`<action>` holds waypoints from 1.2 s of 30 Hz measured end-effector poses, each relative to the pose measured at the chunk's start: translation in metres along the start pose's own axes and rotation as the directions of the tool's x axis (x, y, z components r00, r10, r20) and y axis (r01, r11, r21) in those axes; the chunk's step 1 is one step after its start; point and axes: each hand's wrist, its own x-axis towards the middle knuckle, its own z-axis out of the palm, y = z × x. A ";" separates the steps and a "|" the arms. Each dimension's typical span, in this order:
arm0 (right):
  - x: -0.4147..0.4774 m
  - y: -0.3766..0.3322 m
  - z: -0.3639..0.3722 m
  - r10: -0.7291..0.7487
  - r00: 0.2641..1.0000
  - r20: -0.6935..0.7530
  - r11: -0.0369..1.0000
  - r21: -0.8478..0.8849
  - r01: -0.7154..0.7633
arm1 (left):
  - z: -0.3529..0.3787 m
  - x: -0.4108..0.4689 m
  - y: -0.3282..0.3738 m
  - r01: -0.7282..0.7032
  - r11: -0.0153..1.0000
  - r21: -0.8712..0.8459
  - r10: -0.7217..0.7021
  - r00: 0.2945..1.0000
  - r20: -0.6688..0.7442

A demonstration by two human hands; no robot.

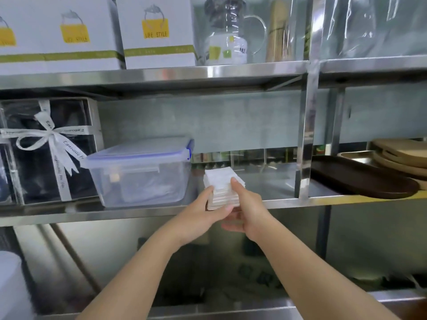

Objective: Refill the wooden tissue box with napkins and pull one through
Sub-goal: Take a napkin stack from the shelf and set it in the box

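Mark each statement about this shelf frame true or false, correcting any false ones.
1. Both hands hold the napkin stack. True: left hand, right hand.
2. The clear plastic container has its lid off. False: the lid is on.
3. A dark oval tray lies on the same shelf, to the right. True.
4. The wooden tissue box sits beside the napkins. False: no tissue box is visible.
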 end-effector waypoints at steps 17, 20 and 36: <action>-0.040 0.028 -0.042 0.059 0.946 0.319 0.994 -0.108 -0.026 | -0.003 -0.045 -0.042 0.347 0.238 -0.907 -0.322 0.909 0.264; -0.051 0.035 -0.045 0.081 0.934 0.348 0.979 -0.205 -0.009 | -0.006 -0.061 -0.042 0.432 0.342 -0.835 -0.306 0.891 0.336; -0.157 0.022 -0.051 0.413 0.897 0.158 0.905 -0.184 -0.385 | 0.002 -0.163 0.012 0.525 0.541 -0.657 -0.517 0.824 0.232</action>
